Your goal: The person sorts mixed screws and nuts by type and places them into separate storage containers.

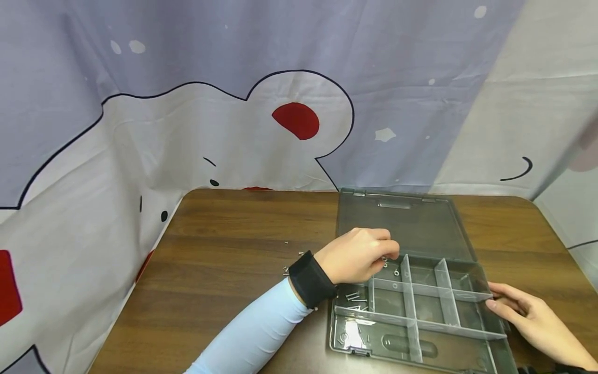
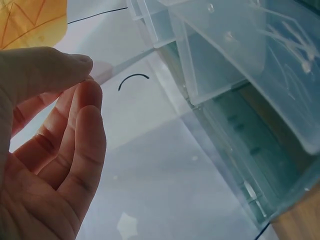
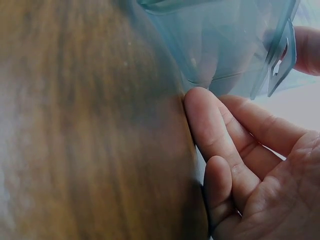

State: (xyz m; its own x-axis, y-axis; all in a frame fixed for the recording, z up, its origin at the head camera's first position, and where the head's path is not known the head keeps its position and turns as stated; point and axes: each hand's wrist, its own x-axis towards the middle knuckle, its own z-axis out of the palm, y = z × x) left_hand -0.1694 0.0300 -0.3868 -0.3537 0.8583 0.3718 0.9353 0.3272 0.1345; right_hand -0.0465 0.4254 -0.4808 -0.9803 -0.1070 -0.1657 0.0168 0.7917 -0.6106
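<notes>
A grey translucent compartment box [image 1: 420,291] lies on the table, its lid [image 1: 402,223] folded back flat. My left hand [image 1: 357,254] hovers over the box's back left compartments, thumb and index fingertips pressed together. In the left wrist view, nothing shows between the left hand's fingertips [image 2: 90,75]. Small metal nuts [image 1: 396,272] lie below it, and several screws [image 1: 355,297] sit in the compartment to the left. My right hand [image 1: 525,314] grips the box's right side, with its thumb [image 3: 307,50] at the rim and fingers along the wall.
Loose small screws [image 1: 286,270] lie on the wooden table [image 1: 224,249] left of the box, partly behind the left wrist. White dividers [image 1: 411,306] split the box into compartments. A printed curtain [image 1: 210,135] hangs behind the table.
</notes>
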